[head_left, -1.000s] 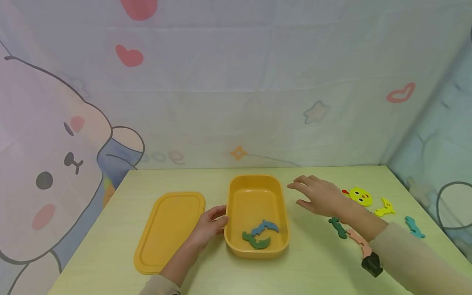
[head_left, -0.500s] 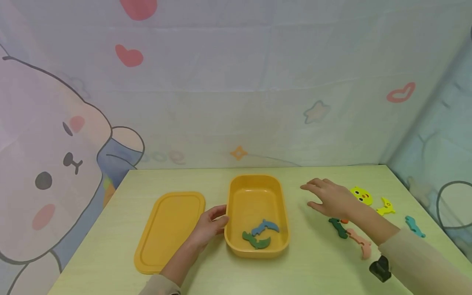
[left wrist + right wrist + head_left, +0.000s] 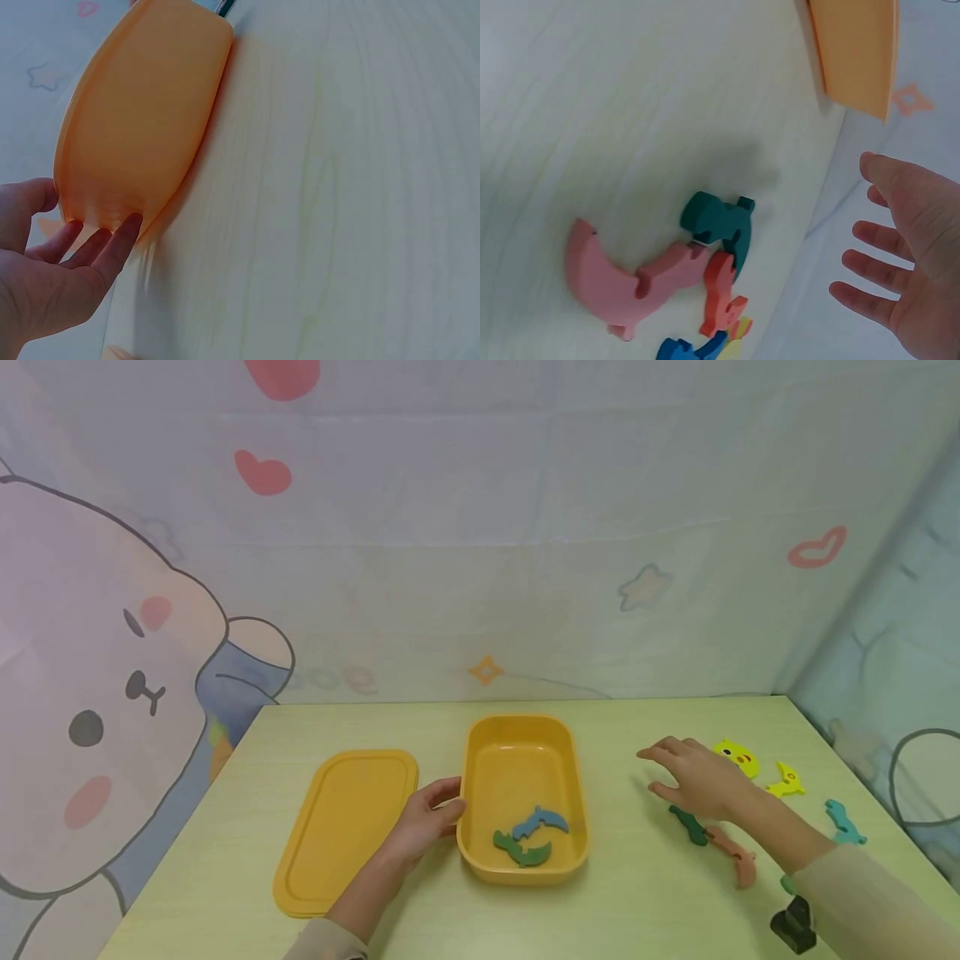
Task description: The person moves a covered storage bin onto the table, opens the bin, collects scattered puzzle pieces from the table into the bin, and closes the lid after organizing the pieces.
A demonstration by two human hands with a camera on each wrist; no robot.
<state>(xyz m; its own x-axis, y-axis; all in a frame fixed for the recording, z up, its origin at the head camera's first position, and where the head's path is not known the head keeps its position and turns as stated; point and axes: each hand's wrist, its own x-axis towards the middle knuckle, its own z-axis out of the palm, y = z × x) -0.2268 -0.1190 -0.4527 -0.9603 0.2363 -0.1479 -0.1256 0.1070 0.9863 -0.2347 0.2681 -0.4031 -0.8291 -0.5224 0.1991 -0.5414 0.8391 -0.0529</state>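
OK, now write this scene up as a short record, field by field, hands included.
Left hand: touching the left wall of the yellow tub
Right hand: above the table, holding nothing
In tub: blue piece, green piece
Left of tub: flat yellow panel
Right of tub: dark green piece, pink piece, teal piece, others

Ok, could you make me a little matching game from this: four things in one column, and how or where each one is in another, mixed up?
1. tub
2. flat panel
3. left fingers
4. face piece

A. touching the tub's outer side
B. has a blue piece and a green piece inside
C. bright yellow, with eyes
D. lies on the table, left of the tub

Pairs: 1-B, 2-D, 3-A, 4-C
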